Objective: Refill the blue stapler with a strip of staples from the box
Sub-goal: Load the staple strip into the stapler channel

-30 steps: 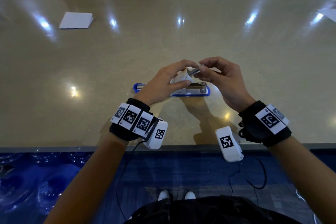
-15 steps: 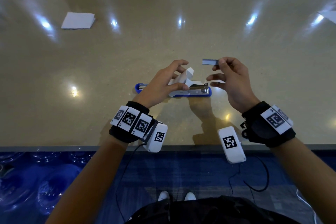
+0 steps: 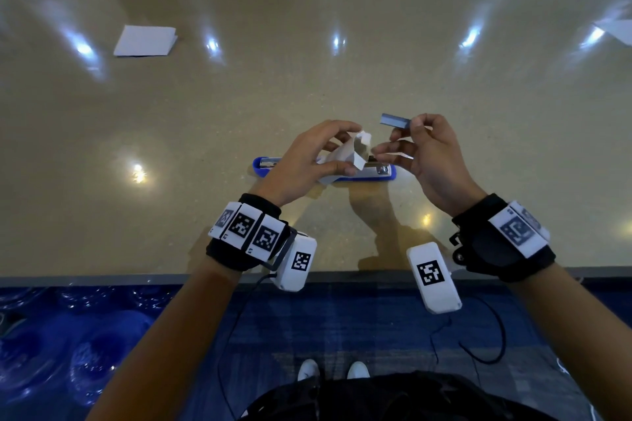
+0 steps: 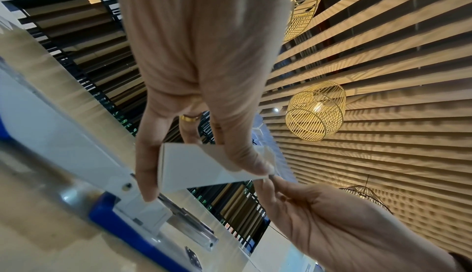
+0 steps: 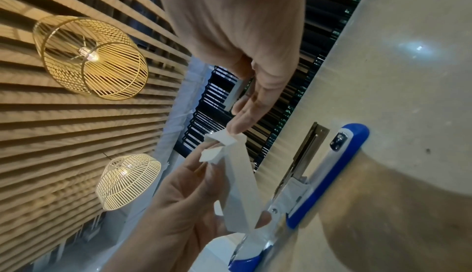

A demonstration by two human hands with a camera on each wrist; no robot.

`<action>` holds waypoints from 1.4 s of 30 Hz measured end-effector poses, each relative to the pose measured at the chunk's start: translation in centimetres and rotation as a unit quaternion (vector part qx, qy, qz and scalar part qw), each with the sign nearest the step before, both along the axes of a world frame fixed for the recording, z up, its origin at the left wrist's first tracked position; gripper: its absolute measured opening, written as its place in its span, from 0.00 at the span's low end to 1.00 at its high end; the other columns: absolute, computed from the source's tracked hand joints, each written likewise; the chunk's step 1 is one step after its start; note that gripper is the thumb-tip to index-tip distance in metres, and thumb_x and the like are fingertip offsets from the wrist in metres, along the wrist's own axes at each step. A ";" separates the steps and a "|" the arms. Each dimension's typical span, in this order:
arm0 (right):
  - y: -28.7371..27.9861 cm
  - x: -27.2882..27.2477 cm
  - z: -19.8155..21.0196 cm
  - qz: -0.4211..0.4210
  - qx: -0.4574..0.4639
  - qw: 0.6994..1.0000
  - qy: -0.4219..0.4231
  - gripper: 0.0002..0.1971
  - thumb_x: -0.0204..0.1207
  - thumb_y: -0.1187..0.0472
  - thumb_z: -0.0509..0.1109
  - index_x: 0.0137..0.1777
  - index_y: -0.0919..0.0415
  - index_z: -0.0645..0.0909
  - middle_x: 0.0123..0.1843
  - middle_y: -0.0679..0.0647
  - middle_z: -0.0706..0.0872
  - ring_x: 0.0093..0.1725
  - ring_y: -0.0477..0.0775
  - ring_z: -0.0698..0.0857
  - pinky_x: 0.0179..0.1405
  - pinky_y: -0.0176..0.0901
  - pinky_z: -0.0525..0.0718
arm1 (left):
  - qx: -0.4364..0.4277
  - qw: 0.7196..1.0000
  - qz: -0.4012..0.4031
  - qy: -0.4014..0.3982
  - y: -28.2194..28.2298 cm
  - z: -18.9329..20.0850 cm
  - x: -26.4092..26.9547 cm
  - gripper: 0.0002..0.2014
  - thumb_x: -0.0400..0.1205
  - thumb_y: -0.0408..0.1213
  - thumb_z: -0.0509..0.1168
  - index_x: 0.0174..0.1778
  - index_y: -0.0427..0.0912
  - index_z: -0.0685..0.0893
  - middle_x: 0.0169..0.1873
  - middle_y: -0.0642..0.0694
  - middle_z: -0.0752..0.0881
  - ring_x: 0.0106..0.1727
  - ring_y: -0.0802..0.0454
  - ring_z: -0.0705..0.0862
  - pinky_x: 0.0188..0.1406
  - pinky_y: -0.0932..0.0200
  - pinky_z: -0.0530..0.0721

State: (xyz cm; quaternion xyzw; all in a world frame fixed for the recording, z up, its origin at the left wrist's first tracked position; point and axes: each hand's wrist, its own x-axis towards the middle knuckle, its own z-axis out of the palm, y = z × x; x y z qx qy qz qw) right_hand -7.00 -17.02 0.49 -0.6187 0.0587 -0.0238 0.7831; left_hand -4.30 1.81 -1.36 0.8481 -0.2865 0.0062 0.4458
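Holding a strip of staples (image 3: 395, 121) pinched in the right hand (image 3: 432, 155), clear of the box (image 3: 352, 151).
Left hand (image 3: 304, 161) grips the box above the open blue stapler (image 3: 388, 174) near the table's (image 3: 342, 79) front edge; loading and closing remain.

Left wrist: I see black band (image 3: 239, 243), white tag tiles, white camera block (image 3: 295, 261), thin black cable | right wrist: black strap (image 3: 496, 243), tagged block (image 3: 432, 275) | gold ring (image 4: 190, 117) | white shoes (image 3: 333, 370), dark clothing

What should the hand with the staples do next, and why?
Probably lower the strip of staples into the metal channel of the blue stapler, which lies open on the table. The right hand pinches the strip clear of the box that the left hand holds.
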 end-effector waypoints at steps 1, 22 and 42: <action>0.1 0.0 0.0 0.003 -0.003 1.000 -0.004 0.06 0.88 0.61 0.47 0.51 0.58 0.64 0.39 0.58 0.80 0.30 0.52 0.89 0.35 0.42 0.91 | 0.004 1.000 -0.004 -0.001 -0.1 0.0 -0.1 0.25 0.77 0.37 0.71 0.71 0.43 0.77 0.59 0.55 0.77 0.53 0.71 0.76 0.54 0.84 0.72; 0.8 -1.3 0.4 0.058 0.013 0.996 -0.059 0.04 0.88 0.60 0.48 0.54 0.57 0.63 0.49 0.56 0.85 0.37 0.54 0.91 0.41 0.47 0.91 | -0.108 0.987 0.030 0.118 -1.7 1.1 -2.1 0.07 0.89 0.39 0.52 0.60 0.49 0.71 0.45 0.64 0.76 0.39 0.76 0.77 0.40 0.79 0.75; 0.9 -2.8 1.2 0.070 -0.116 0.979 -0.150 0.03 0.87 0.59 0.50 0.52 0.54 0.64 0.57 0.68 0.85 0.38 0.55 0.92 0.39 0.47 0.92 | -0.047 0.997 -0.024 0.055 -1.0 1.2 -2.4 0.08 0.88 0.41 0.55 0.62 0.47 0.68 0.46 0.56 0.77 0.46 0.62 0.79 0.47 0.68 0.79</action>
